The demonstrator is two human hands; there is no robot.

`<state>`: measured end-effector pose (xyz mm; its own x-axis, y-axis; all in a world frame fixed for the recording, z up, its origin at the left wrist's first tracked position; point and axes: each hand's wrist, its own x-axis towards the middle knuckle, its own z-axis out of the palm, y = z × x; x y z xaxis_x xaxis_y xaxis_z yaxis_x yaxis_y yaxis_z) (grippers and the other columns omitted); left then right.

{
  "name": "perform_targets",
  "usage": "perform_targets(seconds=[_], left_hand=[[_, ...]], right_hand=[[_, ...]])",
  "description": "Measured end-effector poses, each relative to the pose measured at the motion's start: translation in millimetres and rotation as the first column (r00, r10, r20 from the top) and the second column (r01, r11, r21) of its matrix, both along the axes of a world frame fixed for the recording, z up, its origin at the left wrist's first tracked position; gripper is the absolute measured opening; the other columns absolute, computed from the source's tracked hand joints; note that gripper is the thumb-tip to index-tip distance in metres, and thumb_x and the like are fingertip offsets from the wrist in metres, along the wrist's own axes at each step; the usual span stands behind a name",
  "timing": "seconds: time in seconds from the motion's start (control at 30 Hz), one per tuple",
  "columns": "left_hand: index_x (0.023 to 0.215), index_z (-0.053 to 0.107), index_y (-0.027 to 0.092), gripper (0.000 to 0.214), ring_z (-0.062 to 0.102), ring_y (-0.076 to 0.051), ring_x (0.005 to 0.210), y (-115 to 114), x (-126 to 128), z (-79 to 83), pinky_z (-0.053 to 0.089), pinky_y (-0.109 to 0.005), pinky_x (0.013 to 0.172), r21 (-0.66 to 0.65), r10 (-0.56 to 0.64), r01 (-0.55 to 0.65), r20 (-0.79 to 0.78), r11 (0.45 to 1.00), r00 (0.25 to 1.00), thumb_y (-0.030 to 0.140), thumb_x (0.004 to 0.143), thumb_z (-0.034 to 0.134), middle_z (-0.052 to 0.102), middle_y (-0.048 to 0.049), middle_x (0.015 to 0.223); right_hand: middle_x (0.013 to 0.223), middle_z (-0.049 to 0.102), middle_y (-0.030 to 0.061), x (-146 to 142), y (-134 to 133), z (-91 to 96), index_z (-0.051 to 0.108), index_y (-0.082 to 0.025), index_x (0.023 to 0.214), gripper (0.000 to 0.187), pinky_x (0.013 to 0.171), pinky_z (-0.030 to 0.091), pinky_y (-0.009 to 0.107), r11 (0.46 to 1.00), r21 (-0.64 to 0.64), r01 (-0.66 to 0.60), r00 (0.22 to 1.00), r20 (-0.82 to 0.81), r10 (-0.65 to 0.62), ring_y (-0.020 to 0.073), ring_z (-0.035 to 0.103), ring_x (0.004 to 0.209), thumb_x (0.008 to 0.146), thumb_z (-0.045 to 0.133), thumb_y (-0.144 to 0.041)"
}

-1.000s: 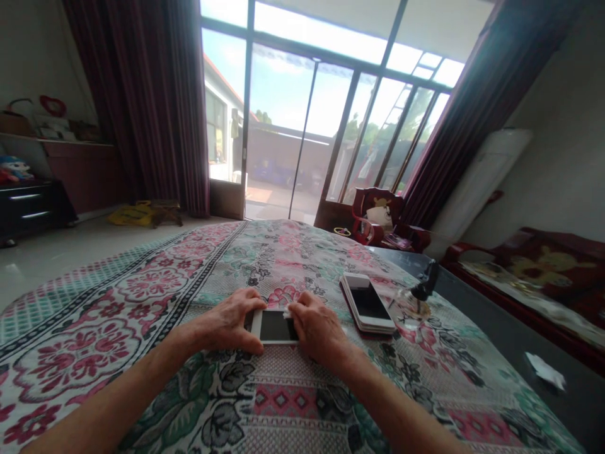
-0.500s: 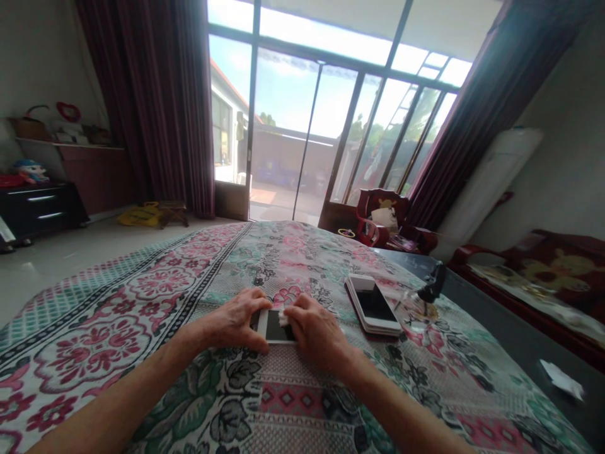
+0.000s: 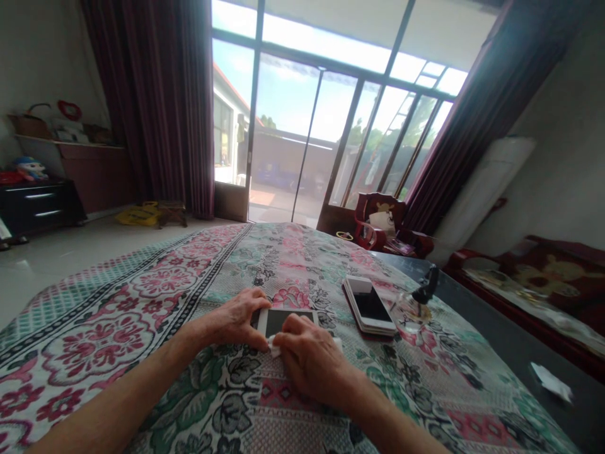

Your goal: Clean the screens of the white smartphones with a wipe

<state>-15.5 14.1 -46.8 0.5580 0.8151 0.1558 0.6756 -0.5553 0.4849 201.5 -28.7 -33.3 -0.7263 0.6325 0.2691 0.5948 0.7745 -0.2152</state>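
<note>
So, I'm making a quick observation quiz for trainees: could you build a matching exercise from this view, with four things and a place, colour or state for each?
Things:
1. Stack of phones
2. Left hand
3. Curtains
4. Right hand

Places, colours, states:
A. Gripping one end of a white-framed phone
B. Pinching a white wad
C. Lying on the patterned tablecloth, to the right of both hands
D. Dark purple, hanging beside the windows

Pairs: 1-C, 2-A, 3-D, 4-B
</note>
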Motion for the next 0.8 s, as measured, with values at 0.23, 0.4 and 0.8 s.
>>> perform_targets(seconds=[0.23,0.4,0.8], left_hand=[[0.121,0.051,0.023,0.077,0.045,-0.026,0.116,0.8,-7.4,2.4,0.039,-0.033,0.099,-0.095,0.048,-0.047,0.007,0.994,0.999,0.043,0.053,0.079,0.045,-0.0048,0.124],[0.107,0.056,0.025,0.059,0.043,-0.025,0.119,2.7,-14.3,0.9,0.036,-0.033,0.102,-0.061,0.043,-0.042,0.013,0.997,0.999,0.037,0.054,0.078,0.047,-0.0018,0.122],[0.107,0.057,0.026,0.061,0.041,-0.026,0.122,8.4,-17.9,-11.8,0.035,-0.033,0.103,-0.019,0.039,-0.038,0.026,0.999,0.999,0.042,0.053,0.079,0.047,-0.0017,0.124]], right_hand=[[0.092,0.054,0.0051,1.5,18.7,-4.1,0.064,-0.019,0.102,0.025,0.076,0.041,0.025,0.992,-0.061,0.108,0.979,-0.166,-0.117,0.0138,0.052,0.083,0.091,0.042,-0.018],[0.093,0.054,0.0049,-16.7,39.7,-1.2,0.064,-0.019,0.096,0.021,0.073,0.039,0.024,0.978,-0.012,0.208,0.974,-0.085,-0.208,0.0137,0.052,0.082,0.091,0.043,-0.020],[0.086,0.052,0.0023,-18.1,9.4,-5.1,0.063,-0.020,0.084,0.017,0.070,0.036,0.023,0.994,0.027,0.103,0.994,-0.050,-0.102,0.0124,0.050,0.077,0.086,0.047,-0.016]])
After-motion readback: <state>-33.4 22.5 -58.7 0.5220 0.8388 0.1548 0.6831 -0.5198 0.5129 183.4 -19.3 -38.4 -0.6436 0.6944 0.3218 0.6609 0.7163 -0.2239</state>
